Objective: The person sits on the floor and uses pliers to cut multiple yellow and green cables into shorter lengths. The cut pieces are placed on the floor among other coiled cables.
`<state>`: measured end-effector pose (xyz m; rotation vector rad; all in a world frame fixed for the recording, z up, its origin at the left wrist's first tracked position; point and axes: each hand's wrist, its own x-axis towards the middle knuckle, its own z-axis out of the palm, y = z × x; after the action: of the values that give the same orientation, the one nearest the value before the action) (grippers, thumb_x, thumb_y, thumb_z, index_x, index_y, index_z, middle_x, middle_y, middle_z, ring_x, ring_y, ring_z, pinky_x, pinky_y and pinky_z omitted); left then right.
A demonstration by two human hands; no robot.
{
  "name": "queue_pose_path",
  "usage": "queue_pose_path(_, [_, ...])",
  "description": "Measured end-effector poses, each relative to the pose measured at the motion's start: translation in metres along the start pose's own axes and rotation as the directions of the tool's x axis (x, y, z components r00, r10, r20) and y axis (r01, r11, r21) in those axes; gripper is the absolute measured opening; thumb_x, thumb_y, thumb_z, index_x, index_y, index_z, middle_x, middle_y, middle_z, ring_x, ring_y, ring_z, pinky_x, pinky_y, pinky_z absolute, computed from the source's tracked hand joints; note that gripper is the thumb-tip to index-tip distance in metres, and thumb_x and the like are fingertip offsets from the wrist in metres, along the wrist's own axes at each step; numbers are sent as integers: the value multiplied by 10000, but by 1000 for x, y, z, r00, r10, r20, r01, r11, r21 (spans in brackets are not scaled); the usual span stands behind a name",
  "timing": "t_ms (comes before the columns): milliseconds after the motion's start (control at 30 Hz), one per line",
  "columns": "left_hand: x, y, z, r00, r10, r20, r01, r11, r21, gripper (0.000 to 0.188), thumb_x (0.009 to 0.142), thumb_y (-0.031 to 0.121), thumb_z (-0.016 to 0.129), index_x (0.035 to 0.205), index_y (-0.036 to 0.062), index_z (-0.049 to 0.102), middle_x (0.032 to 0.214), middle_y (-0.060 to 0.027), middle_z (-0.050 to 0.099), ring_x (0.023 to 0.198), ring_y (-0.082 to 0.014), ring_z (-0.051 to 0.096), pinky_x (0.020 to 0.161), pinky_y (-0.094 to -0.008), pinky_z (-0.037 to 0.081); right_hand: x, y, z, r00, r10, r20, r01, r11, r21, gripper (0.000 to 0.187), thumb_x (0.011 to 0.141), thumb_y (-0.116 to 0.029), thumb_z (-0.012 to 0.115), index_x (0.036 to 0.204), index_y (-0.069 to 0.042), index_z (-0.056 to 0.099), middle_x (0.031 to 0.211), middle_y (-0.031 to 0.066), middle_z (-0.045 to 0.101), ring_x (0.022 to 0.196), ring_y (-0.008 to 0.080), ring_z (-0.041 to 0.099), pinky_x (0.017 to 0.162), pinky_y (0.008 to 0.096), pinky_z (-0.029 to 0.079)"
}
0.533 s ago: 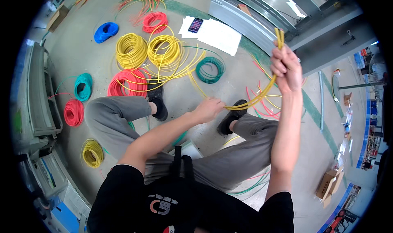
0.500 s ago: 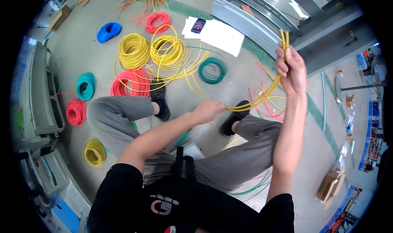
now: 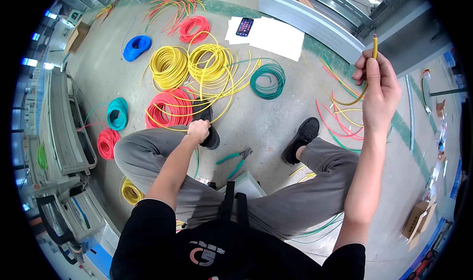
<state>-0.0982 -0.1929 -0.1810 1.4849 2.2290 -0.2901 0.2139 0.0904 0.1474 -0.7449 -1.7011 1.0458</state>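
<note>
My right hand [image 3: 380,85] is raised at the right, closed on a yellow wire [image 3: 375,47] between thumb and fingers. One end of it sticks up above the thumb, and the rest curves away below the hand toward the left. Low over the left shoe, my left hand [image 3: 199,131] is closed on a yellow wire strand [image 3: 224,111] that loops down from the loose yellow coil [image 3: 211,63]; a short length shows on the hand's other side. Green-handled pliers [image 3: 236,161] lie on the floor between my feet, jaws toward the right.
Beyond my left hand lie a red coil [image 3: 169,107], a tighter yellow coil [image 3: 168,67] and a green coil [image 3: 267,81]. A phone [image 3: 244,27] rests on white papers [image 3: 278,37]. Loose cut wires [image 3: 340,120] lie near my right shoe. A grey metal cabinet [image 3: 310,21] stands at the far right.
My left hand has moved left, away from the wires that spanned both hands, to the strand by the coil. My right hand has shifted right. The pliers have come into sight.
</note>
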Motion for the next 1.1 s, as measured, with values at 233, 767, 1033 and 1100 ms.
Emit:
queue_pose_path(233, [65, -14, 8, 991, -129, 41, 129, 992, 2, 222, 898, 241, 521, 973, 75, 646, 925, -175, 675, 890, -335, 658, 750, -447, 528, -5, -2, -6, 987, 1, -164, 12, 997, 82, 211, 962, -90, 509, 1082, 70, 577, 866, 76, 611, 699, 107, 556, 616, 233, 450])
queue_pose_path(767, [120, -38, 39, 970, -17, -241, 26, 999, 34, 214, 864, 185, 559, 968, 3, 598, 1010, -223, 587, 986, -398, 561, 790, -474, 487, 5, 5, -99, 929, 23, -370, 131, 914, 385, 251, 987, -98, 444, 1149, 89, 481, 979, 98, 539, 765, 115, 474, 694, 234, 409])
queue_pose_path(1033, [174, -15, 51, 977, -209, 27, 200, 960, 197, 546, 830, 343, 651, 1242, 45, 449, 1190, -152, 523, 1177, -318, 481, 927, -546, 402, -22, 39, -144, 840, -434, -325, 122, 736, -666, 233, 960, -72, 493, 1040, 116, 603, 872, 149, 647, 648, 110, 536, 583, 234, 435])
queue_pose_path(1100, [187, -17, 64, 987, -161, -18, 161, 960, 230, 472, 832, 324, 642, 1187, 52, 489, 1166, -139, 533, 1167, -309, 490, 919, -535, 409, -34, 80, -138, 862, -486, -144, 221, 616, -756, 247, 801, 126, 536, 990, 31, 663, 779, 90, 673, 626, 121, 621, 548, 232, 483])
